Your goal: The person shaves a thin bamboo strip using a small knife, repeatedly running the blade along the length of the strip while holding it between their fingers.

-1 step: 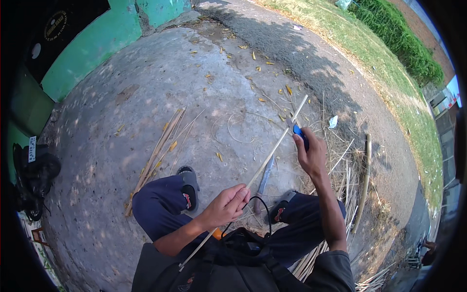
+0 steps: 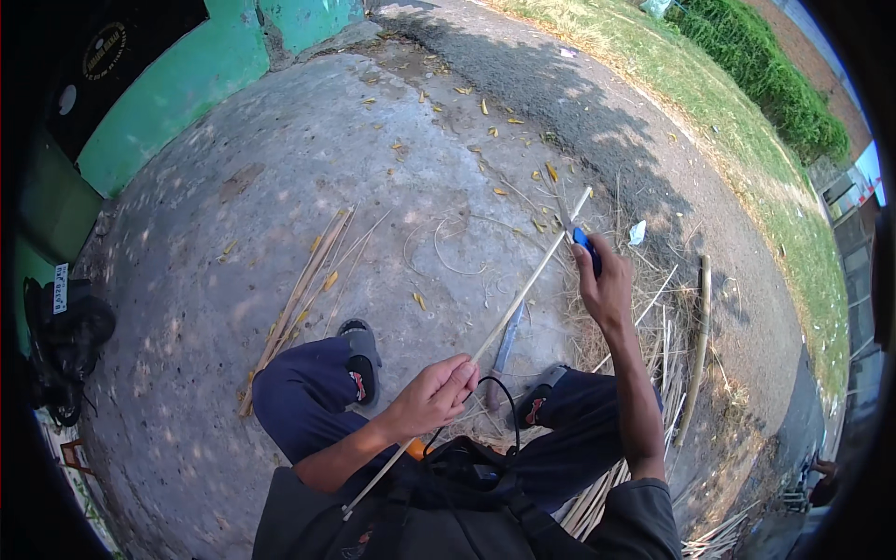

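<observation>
A long pale bamboo strip slants up and away from my lap to the right. My left hand is closed around it near its lower part, and its short tail runs down past my left forearm. My right hand grips a blue-handled knife. Its blade lies at the strip near the far tip; whether the edge touches is too small to tell. A larger knife with a brownish handle rests on the ground between my feet.
Bamboo strips lie left of my left foot. More strips and shavings are heaped at my right, beside a thick bamboo pole. A black cable loops at my lap. Yellow leaves dot the concrete.
My right hand and the blue-handled knife have shifted slightly outward along the strip, closer to its far tip. My left hand keeps its place and grip.
</observation>
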Tool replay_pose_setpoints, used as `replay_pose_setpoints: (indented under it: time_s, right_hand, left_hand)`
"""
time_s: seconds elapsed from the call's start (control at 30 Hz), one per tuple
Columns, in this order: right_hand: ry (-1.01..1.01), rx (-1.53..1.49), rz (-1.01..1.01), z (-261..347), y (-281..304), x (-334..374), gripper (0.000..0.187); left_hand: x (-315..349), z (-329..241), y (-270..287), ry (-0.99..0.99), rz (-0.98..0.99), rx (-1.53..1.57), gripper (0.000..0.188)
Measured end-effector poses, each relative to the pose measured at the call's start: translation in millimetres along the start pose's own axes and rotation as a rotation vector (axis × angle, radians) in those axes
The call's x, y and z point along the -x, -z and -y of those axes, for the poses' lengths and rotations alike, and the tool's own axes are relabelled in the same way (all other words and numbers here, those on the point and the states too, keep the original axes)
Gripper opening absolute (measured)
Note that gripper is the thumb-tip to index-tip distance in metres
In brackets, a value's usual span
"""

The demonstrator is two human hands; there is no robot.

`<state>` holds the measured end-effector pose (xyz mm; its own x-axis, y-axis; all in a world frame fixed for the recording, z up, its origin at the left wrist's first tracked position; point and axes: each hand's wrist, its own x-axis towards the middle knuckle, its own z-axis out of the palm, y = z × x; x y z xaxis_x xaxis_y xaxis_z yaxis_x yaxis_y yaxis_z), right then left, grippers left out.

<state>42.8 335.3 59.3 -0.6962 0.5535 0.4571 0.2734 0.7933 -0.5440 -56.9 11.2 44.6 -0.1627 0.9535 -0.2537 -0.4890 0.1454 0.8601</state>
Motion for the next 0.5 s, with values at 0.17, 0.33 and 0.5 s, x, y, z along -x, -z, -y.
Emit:
replay_pose_setpoints:
  time_s: [0.17, 0.33, 0.5]
  right_hand:
    - [-0.331, 0.041, -0.308, -87.9, 41.4, -42.8, 0.048]
    - [-0.207, -0.337, -0.182, -38.4, 23.4, -4.0, 0.045]
    - [0.230, -0.172, 0.280, 57.7, -23.6, 55.9, 0.027]
  left_hand:
    - [6.6, 12.1, 0.1, -0.048, 0.059, -0.225, 0.030]
    - [-4.2, 5.4, 16.5, -0.039, -0.104, -0.166, 0.028]
    - [-5.7, -12.3, 16.8, 0.000, -0.116, -0.006, 0.026]
